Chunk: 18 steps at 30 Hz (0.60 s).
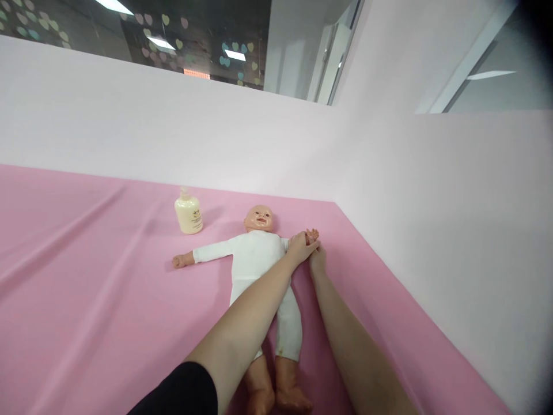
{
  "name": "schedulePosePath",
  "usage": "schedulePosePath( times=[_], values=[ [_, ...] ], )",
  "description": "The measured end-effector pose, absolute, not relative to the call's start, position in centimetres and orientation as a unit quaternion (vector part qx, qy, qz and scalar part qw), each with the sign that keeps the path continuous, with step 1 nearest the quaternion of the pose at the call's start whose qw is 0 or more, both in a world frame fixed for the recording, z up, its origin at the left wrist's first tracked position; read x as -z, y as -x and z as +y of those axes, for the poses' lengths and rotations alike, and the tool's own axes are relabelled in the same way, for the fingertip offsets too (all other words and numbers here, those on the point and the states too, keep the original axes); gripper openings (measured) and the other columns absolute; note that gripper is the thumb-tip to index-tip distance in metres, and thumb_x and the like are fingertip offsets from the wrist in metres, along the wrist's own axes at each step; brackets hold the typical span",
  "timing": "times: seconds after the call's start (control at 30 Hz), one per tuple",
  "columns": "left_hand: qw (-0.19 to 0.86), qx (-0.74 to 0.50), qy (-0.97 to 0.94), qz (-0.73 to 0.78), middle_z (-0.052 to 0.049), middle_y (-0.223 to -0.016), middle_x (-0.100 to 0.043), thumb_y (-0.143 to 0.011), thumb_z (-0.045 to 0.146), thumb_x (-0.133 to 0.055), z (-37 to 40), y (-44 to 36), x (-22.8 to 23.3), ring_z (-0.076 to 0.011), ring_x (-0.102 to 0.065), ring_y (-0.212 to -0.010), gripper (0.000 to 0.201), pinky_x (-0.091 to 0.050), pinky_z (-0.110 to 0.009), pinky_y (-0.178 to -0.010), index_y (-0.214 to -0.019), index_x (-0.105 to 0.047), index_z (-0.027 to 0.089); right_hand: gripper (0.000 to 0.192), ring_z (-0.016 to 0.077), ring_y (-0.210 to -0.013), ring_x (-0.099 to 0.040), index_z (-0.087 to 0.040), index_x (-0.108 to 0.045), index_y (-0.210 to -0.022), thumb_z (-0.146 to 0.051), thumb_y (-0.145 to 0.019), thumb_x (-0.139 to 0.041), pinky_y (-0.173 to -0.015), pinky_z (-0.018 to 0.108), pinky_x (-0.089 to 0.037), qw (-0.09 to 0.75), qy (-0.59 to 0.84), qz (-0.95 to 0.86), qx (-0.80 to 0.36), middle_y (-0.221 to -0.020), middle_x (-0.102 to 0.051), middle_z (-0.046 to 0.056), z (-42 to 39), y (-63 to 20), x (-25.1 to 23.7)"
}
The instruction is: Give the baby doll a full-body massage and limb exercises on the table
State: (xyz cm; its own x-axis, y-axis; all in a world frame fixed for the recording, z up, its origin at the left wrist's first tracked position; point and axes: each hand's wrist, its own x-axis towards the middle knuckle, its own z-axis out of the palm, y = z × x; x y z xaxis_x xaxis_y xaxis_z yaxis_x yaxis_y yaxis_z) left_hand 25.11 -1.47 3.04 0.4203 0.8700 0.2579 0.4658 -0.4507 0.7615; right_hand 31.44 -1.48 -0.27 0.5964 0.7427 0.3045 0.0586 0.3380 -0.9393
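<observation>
A baby doll [257, 253] with a white cloth body lies on its back, head toward the wall. Its arm on the right side of the view stretches outward, and both my hands close around that arm near the doll's small hand [311, 235]. My left hand [299, 248] wraps over the forearm and wrist. Just to the right, my right hand [318, 259] grips the doll's hand from the other side; its fingers are partly hidden. The doll's other arm [211, 251] lies stretched out to the left. My left forearm crosses over the doll's body and hides part of it.
A pale yellow pump bottle [189, 214] stands left of the doll's head. Pink sheeting [108, 276] with creases covers the surface. White walls [173, 127] rise behind and on the right, with a window [207, 34] above the back one.
</observation>
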Motion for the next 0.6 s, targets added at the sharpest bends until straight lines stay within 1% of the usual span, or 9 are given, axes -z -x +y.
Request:
schedulePosePath(
  times=[0.07, 0.17, 0.23, 0.3, 0.47, 0.6],
  values=[
    [0.299, -0.338, -0.788, 0.419, -0.008, -0.096, -0.067, -0.083, 0.053, -0.052, -1.4, -25.1, -2.9, -0.0209, -0.061, -0.089, 0.037, -0.044, -0.03, -0.079, -0.094, -0.057, 0.018, 0.042, 0.0221, -0.111, -0.059, -0.022, -0.065, -0.109, -0.048, -0.089, -0.04, -0.096, 0.04, -0.046, 0.722, 0.532, -0.372, -0.241, -0.102, -0.07, 0.006, -2.6, -31.9, 0.7],
    [0.287, -0.333, -0.799, 0.411, -0.006, -0.086, -0.066, -0.086, 0.057, -0.044, -1.3, -25.2, -2.8, -0.0195, -0.06, -0.08, 0.04, -0.043, -0.03, -0.073, -0.086, -0.056, 0.018, 0.044, 0.022, -0.114, -0.058, -0.019, -0.068, -0.104, -0.049, -0.085, -0.042, -0.1, 0.038, -0.042, 0.719, 0.538, -0.364, -0.248, -0.109, -0.069, 0.008, -4.2, -32.6, 1.0],
    [0.28, -0.331, -0.804, 0.408, -0.005, -0.081, -0.064, -0.086, 0.056, -0.043, -1.2, -25.2, -2.7, -0.0187, -0.059, -0.076, 0.04, -0.043, -0.029, -0.071, -0.081, -0.056, 0.018, 0.043, 0.0205, -0.118, -0.055, -0.018, -0.068, -0.102, -0.049, -0.084, -0.044, -0.104, 0.037, -0.038, 0.717, 0.54, -0.372, -0.238, -0.115, -0.067, 0.008, -4.6, -32.7, 1.0],
    [0.28, -0.332, -0.803, 0.408, -0.004, -0.08, -0.064, -0.085, 0.054, -0.046, -1.1, -25.3, -2.7, -0.018, -0.058, -0.074, 0.038, -0.042, -0.029, -0.069, -0.08, -0.056, 0.018, 0.04, 0.0196, -0.12, -0.053, -0.019, -0.068, -0.1, -0.047, -0.083, -0.046, -0.106, 0.037, -0.036, 0.714, 0.54, -0.383, -0.228, -0.118, -0.066, 0.008, -4.4, -32.7, 0.9],
    [0.294, -0.353, -0.786, 0.413, -0.004, -0.084, -0.066, -0.081, 0.041, -0.057, -1.2, -25.2, -2.8, -0.0175, -0.059, -0.077, 0.023, -0.043, -0.027, -0.07, -0.084, -0.057, 0.018, 0.031, 0.0218, -0.106, -0.06, -0.018, -0.063, -0.098, -0.04, -0.076, -0.056, -0.096, 0.04, -0.043, 0.723, 0.535, -0.382, -0.213, -0.109, -0.067, 0.009, -3.7, -32.0, 0.7],
    [0.313, -0.368, -0.765, 0.426, -0.004, -0.087, -0.067, -0.078, 0.029, -0.058, -1.4, -25.1, -3.3, -0.0173, -0.06, -0.079, 0.013, -0.043, -0.026, -0.07, -0.086, -0.058, 0.019, 0.027, 0.0196, -0.097, -0.061, -0.02, -0.057, -0.096, -0.033, -0.072, -0.059, -0.091, 0.037, -0.044, 0.715, 0.548, -0.388, -0.194, -0.1, -0.067, 0.005, -4.4, -31.4, 0.3]
  ],
)
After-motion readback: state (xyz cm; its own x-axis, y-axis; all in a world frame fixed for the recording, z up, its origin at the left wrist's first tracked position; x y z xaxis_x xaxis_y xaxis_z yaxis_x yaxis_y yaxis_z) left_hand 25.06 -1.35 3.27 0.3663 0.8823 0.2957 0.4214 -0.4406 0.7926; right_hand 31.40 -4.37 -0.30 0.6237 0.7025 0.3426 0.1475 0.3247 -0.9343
